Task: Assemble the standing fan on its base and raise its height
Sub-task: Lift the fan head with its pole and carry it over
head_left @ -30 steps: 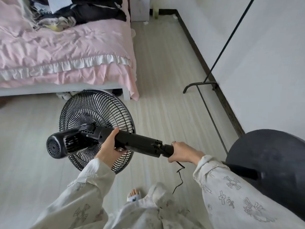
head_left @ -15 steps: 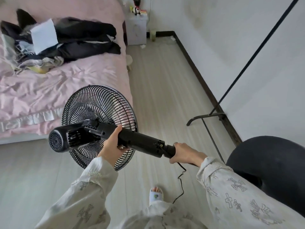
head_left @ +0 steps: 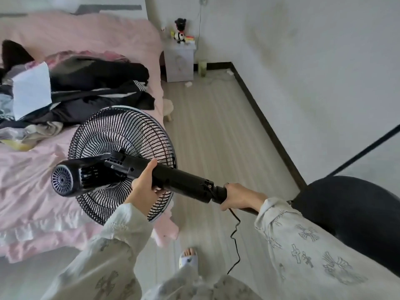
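I hold a black standing fan nearly level in the air. Its round wire cage (head_left: 121, 146) points away toward the bed, and the motor housing (head_left: 71, 178) faces me. My left hand (head_left: 142, 187) grips the thick upper column (head_left: 179, 180) just behind the motor. My right hand (head_left: 240, 198) is closed around the thinner pole where it leaves the column. The round black base (head_left: 355, 215) is at the pole's far end on the right, partly behind my right sleeve. The power cord (head_left: 236, 241) dangles toward the floor.
A pink bed (head_left: 43, 169) with piled dark clothes (head_left: 91, 87) fills the left. A small white nightstand (head_left: 179, 61) with toys stands at the far wall. A black rack bar (head_left: 368, 148) leans along the right wall. My slippered foot (head_left: 188, 258) is on the wooden floor (head_left: 216, 131).
The fan has risen and tipped further up, so its cage now overlaps the bed instead of the floor. My view has lifted toward the far wall. Both hands keep the same grips.
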The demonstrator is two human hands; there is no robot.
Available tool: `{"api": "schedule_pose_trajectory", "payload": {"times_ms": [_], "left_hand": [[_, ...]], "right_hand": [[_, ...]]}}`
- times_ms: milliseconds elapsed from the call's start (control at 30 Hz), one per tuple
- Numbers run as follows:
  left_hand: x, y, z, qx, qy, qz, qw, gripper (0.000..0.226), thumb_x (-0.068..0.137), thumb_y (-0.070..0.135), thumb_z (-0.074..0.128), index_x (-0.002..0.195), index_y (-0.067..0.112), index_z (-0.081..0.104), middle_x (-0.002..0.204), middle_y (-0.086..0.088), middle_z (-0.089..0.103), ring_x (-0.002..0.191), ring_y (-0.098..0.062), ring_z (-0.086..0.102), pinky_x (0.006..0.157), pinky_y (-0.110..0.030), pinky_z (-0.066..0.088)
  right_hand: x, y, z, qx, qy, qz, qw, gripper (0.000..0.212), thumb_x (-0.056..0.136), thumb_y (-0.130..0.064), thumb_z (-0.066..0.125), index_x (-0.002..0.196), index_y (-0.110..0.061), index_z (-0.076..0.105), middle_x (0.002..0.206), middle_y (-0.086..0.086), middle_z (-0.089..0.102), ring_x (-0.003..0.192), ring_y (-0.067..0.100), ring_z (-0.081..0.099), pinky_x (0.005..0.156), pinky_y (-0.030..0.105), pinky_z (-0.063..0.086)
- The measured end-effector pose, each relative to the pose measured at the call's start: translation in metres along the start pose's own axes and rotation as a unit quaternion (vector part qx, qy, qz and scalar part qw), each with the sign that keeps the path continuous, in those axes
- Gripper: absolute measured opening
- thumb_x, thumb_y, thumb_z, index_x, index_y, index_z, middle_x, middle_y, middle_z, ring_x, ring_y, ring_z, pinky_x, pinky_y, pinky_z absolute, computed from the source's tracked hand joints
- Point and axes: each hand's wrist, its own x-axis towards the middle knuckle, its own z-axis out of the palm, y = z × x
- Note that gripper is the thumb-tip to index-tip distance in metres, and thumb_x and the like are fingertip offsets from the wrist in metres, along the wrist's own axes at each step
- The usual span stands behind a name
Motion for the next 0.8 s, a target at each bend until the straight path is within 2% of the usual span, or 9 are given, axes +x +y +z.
{"api": "schedule_pose_trajectory", "payload": {"times_ms": [100, 233, 367, 533, 800], "left_hand": [[0.047, 0.047, 0.038, -0.002, -0.002, -0.005, 1.0, 0.068, 0.07, 0.034, 0.077, 0.125, 0.01, 0.045, 0.118, -0.013, 0.06, 0.102, -0.027, 0.059, 0.068, -0.043, 0.054], [0.105, 0.102, 0.092, 0.001, 0.007, -0.007, 1.0, 0.065, 0.072, 0.032, 0.076, 0.124, 0.007, 0.046, 0.119, -0.015, 0.058, 0.103, -0.028, 0.058, 0.064, -0.041, 0.052], [0.167, 0.146, 0.145, 0.007, 0.0, -0.012, 1.0, 0.063, 0.071, 0.033, 0.076, 0.122, 0.007, 0.049, 0.119, -0.014, 0.059, 0.104, -0.027, 0.057, 0.067, -0.041, 0.053], [0.266, 0.192, 0.232, 0.001, 0.008, -0.007, 1.0, 0.064, 0.071, 0.031, 0.077, 0.123, 0.008, 0.048, 0.119, -0.015, 0.058, 0.104, -0.028, 0.057, 0.066, -0.042, 0.054], [0.382, 0.265, 0.366, -0.044, 0.022, -0.021, 0.999, 0.065, 0.067, 0.028, 0.08, 0.121, 0.008, 0.049, 0.112, -0.013, 0.062, 0.101, -0.029, 0.059, 0.076, -0.047, 0.056]], "right_hand": [[0.059, -0.012, -0.048, 0.011, 0.006, -0.002, 1.0, 0.039, 0.059, -0.03, 0.071, 0.089, -0.021, 0.048, 0.077, -0.003, 0.056, 0.066, 0.013, 0.054, 0.05, 0.025, 0.038], [0.13, -0.023, -0.111, 0.018, -0.003, -0.005, 1.0, 0.042, 0.059, -0.03, 0.071, 0.093, -0.018, 0.048, 0.076, -0.004, 0.054, 0.064, 0.011, 0.053, 0.051, 0.024, 0.04], [0.201, -0.024, -0.174, 0.016, -0.013, -0.006, 1.0, 0.042, 0.062, -0.03, 0.071, 0.094, -0.017, 0.048, 0.074, -0.004, 0.052, 0.061, 0.01, 0.052, 0.049, 0.022, 0.037], [0.313, -0.008, -0.26, 0.026, -0.033, -0.011, 0.999, 0.043, 0.062, -0.028, 0.07, 0.097, -0.015, 0.049, 0.076, -0.003, 0.054, 0.064, 0.012, 0.055, 0.049, 0.021, 0.039], [0.446, 0.013, -0.406, 0.006, -0.034, -0.002, 0.999, 0.037, 0.065, -0.024, 0.07, 0.091, -0.016, 0.046, 0.079, -0.001, 0.055, 0.066, 0.014, 0.053, 0.05, 0.022, 0.038]]}}
